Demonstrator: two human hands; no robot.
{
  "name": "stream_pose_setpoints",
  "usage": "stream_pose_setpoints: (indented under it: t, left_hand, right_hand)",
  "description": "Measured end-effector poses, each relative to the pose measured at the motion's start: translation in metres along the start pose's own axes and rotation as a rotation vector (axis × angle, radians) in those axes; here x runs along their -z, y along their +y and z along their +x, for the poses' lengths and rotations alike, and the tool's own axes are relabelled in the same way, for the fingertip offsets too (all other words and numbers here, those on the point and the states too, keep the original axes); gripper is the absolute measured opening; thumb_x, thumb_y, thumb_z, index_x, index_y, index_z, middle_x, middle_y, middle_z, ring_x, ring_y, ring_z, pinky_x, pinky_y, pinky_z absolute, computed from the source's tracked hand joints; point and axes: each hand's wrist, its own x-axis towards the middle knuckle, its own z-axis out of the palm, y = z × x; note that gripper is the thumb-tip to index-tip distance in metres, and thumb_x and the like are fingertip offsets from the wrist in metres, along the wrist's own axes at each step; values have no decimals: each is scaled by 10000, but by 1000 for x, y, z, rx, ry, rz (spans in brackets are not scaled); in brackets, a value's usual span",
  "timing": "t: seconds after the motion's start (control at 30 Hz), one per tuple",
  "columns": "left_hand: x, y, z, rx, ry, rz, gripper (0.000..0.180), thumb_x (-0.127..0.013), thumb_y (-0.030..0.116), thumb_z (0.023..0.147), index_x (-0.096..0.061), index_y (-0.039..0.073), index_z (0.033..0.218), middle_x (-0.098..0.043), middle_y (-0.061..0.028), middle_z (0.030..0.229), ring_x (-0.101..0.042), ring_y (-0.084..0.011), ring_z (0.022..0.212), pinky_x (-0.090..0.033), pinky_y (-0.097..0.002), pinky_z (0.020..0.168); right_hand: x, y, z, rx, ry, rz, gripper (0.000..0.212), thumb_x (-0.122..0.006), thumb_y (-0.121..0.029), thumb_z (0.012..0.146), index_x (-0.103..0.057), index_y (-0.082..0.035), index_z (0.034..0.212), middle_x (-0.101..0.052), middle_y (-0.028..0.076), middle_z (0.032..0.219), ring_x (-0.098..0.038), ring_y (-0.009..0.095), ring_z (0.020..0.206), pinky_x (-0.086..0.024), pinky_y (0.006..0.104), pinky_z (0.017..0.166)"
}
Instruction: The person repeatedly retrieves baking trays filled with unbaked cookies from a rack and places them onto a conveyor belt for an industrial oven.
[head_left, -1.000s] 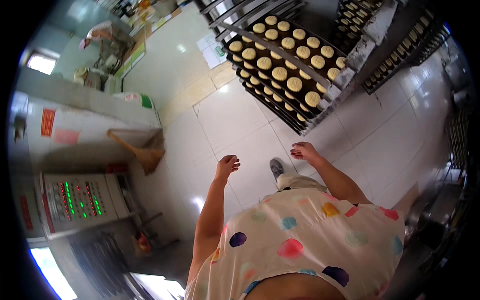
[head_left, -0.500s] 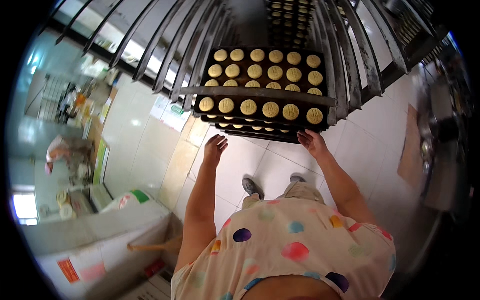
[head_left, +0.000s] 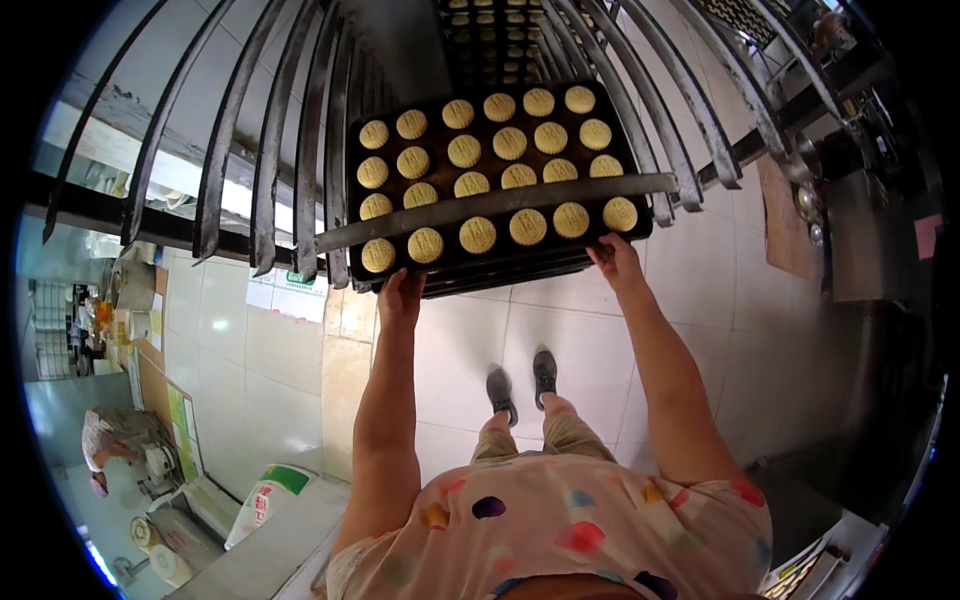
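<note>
In the tall grey rack of metal rails (head_left: 150, 226) sits a black rectangular tray (head_left: 438, 156); the left hand (head_left: 401, 297) and right hand (head_left: 617, 262) grasp its front edge, though the fingers beneath are hidden; uneven force could tilt it, and round yellow cakes (head_left: 477, 236) could slide; leftward lies a white-and-green sack (head_left: 258, 508); a flat grey metal bar (head_left: 500, 202) crosses over the tray, obstructing upward movement.

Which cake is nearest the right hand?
The front row's rightmost cake on the tray, just beyond the right hand; others sit farther left or back.
</note>
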Motion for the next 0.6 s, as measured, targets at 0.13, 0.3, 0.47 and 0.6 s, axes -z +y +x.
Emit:
stream_pose_setpoints:
  t: [0.13, 0.3, 0.47, 0.6]
  left_hand:
    - [13, -2, -21, -8, 120, 72, 206, -527, 12, 801, -526, 3, 1006, -566, -102, 1008, -546, -252, 954, -475, -410, 866]
    - [50, -16, -117, 73, 183, 0, 286, -560, 118, 828, -497, 22, 1090, -536, -99, 1059, -522, -262, 959, -443, -439, 906]
    - [59, 44, -153, 71, 116, 108, 629, -423, 536, 870, -414, 37, 1252, -476, -126, 1253, -468, -266, 1143, -391, -425, 954]
    - [56, 73, -106, 249, 93, 469, 719, -398, 601, 850, -386, 32, 1291, -483, -116, 1255, -468, -253, 1149, -384, -372, 962]
  right_hand:
    - [14, 6, -15, 10, 16, -12, 70, -581, -47, 771, -513, -44, 757, -536, 59, 785, -554, 184, 768, -543, 344, 732]
    - [64, 11, -100, -115, -78, 0, 165, -574, -51, 765, -548, -56, 928, -575, 64, 919, -561, 193, 856, -504, 341, 800]
    - [74, -52, -134, -170, -67, -20, 257, -526, -215, 827, -548, -79, 1044, -591, 75, 1042, -566, 215, 956, -477, 370, 848]
    - [76, -90, -78, -162, -113, -391, 409, -491, -379, 864, -513, -77, 1140, -606, 81, 1053, -604, 214, 901, -487, 359, 828]
